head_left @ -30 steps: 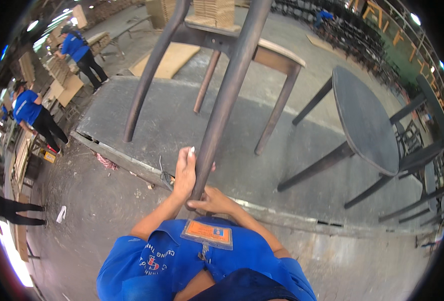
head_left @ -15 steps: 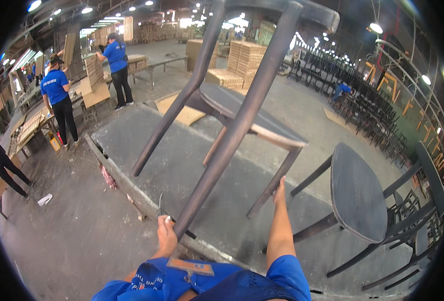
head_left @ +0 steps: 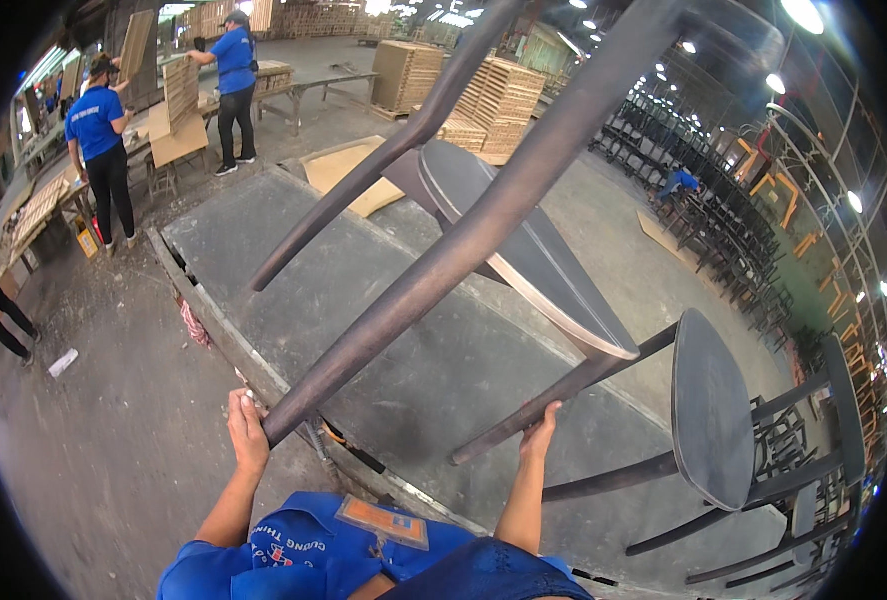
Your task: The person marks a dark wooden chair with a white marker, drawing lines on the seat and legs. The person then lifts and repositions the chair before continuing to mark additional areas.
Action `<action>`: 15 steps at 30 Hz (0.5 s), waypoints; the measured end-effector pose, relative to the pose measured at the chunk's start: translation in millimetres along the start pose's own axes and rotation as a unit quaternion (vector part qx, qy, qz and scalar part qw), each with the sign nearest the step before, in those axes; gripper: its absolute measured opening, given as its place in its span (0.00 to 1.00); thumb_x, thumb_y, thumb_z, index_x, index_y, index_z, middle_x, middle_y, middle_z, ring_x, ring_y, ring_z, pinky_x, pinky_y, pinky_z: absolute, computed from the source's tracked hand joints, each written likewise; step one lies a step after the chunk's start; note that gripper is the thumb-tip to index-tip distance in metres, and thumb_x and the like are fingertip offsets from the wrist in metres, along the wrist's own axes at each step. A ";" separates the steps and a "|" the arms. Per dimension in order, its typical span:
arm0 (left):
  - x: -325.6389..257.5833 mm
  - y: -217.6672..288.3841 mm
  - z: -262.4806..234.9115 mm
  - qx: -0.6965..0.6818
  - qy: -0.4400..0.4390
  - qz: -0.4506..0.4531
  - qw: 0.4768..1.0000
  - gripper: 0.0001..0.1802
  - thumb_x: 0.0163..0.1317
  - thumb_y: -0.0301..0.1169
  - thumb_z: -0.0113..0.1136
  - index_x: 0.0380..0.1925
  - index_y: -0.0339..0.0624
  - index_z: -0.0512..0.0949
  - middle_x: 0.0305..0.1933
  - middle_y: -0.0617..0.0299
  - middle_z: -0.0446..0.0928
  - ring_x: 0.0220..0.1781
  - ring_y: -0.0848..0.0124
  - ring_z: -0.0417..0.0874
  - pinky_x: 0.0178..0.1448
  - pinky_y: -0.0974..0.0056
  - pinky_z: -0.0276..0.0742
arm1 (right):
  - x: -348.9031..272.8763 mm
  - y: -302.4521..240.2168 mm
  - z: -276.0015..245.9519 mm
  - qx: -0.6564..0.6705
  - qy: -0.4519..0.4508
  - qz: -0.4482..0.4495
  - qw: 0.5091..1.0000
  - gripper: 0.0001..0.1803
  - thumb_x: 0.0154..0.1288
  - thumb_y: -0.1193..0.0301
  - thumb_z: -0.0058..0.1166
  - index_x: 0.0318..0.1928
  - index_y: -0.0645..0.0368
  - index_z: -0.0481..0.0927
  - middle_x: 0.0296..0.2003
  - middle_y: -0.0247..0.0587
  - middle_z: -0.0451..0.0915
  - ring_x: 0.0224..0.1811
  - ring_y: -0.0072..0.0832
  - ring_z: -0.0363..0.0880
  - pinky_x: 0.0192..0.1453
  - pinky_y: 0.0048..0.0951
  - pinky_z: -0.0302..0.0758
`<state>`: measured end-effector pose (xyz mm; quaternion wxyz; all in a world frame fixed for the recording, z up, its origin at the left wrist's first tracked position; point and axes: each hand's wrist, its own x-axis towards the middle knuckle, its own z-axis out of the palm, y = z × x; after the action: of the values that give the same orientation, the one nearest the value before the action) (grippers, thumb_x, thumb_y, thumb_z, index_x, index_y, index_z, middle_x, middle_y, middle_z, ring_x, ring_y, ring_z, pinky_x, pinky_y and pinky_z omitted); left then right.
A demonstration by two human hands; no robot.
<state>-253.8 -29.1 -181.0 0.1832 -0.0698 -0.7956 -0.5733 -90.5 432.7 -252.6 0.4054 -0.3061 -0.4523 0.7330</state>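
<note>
A dark wooden chair (head_left: 508,215) is held tilted over a grey-topped platform, its curved seat edge showing paler wood. My left hand (head_left: 247,432) is closed at the lower end of the chair's nearest long leg, a white tip on one finger. At the end of a shorter leg, my right hand (head_left: 538,432) grips from the outer side. Just below the near leg, by the platform edge, is a small metallic piece (head_left: 316,440) that I cannot make out.
The grey platform (head_left: 253,245) stretches under the chair. A second dark chair (head_left: 713,410) lies tipped at the right, with more behind it. Stacked wooden parts (head_left: 498,95) stand further back. Two people in blue shirts (head_left: 98,120) work at benches on the left; stacked chairs (head_left: 663,150) line the far right.
The chair has tilted further, its near leg's end swinging left. My left hand has moved left with it, and the thin tool seen beside that hand no longer shows there. My right hand is slightly lower.
</note>
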 end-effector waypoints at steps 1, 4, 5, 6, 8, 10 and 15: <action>1.2 2.7 -2.3 0.000 -0.004 0.010 1.000 0.15 0.75 0.37 0.36 0.38 0.38 0.69 0.20 0.61 0.68 0.23 0.73 0.70 0.31 0.64 0.67 | -10.9 -5.2 0.0 0.004 0.020 -0.004 1.000 0.42 0.60 0.34 0.48 0.54 0.63 0.69 0.44 0.42 0.74 0.48 0.35 0.74 0.57 0.40 0.68; 6.5 10.6 -7.3 0.008 -0.022 -0.016 1.000 0.15 0.75 0.37 0.36 0.38 0.38 0.69 0.19 0.62 0.67 0.22 0.72 0.69 0.31 0.64 0.66 | -39.6 -26.0 -1.9 0.009 0.070 -0.027 0.997 0.41 0.57 0.34 0.52 0.49 0.63 0.71 0.39 0.42 0.75 0.43 0.35 0.75 0.52 0.38 0.70; 10.9 12.1 -7.4 -0.024 -0.026 -0.004 0.999 0.15 0.75 0.37 0.36 0.38 0.38 0.69 0.19 0.62 0.67 0.22 0.73 0.69 0.30 0.64 0.66 | -49.5 -33.0 -1.9 0.012 0.075 -0.046 0.996 0.40 0.58 0.34 0.51 0.47 0.63 0.71 0.36 0.43 0.75 0.41 0.34 0.74 0.50 0.37 0.70; 17.2 12.9 -7.4 -0.041 -0.030 -0.006 0.999 0.15 0.75 0.37 0.36 0.38 0.38 0.69 0.19 0.62 0.67 0.22 0.73 0.69 0.30 0.64 0.66 | -59.4 -42.7 -3.0 -0.005 0.085 -0.060 0.995 0.40 0.59 0.35 0.51 0.47 0.63 0.71 0.36 0.42 0.75 0.41 0.33 0.74 0.49 0.36 0.70; 31.6 12.6 -4.9 -0.049 -0.039 -0.004 0.998 0.16 0.75 0.38 0.37 0.39 0.38 0.69 0.19 0.62 0.66 0.22 0.73 0.69 0.30 0.64 0.66 | -82.8 -57.9 -4.0 -0.030 0.112 -0.086 0.990 0.39 0.60 0.35 0.50 0.46 0.63 0.72 0.34 0.42 0.75 0.40 0.31 0.74 0.48 0.35 0.69; 46.4 9.6 4.1 -0.035 -0.053 0.006 0.998 0.16 0.75 0.38 0.37 0.39 0.38 0.70 0.20 0.62 0.66 0.23 0.74 0.69 0.31 0.64 0.66 | -103.4 -76.3 -7.3 -0.052 0.136 -0.136 0.980 0.36 0.63 0.37 0.48 0.41 0.63 0.73 0.32 0.40 0.75 0.35 0.29 0.73 0.42 0.31 0.71; 66.3 -9.1 41.2 -0.059 -0.107 -0.015 0.992 0.19 0.75 0.41 0.37 0.39 0.38 0.71 0.23 0.65 0.66 0.26 0.74 0.70 0.34 0.66 0.68 | -141.8 -110.3 -21.1 -0.191 0.203 -0.192 0.941 0.32 0.66 0.40 0.47 0.36 0.62 0.72 0.26 0.38 0.73 0.28 0.27 0.72 0.34 0.29 0.71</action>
<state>-326.6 -0.1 -175.7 0.0840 -0.1297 -0.7763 -0.6111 30.4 346.8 -149.0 0.5555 -0.4277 -0.5422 0.4633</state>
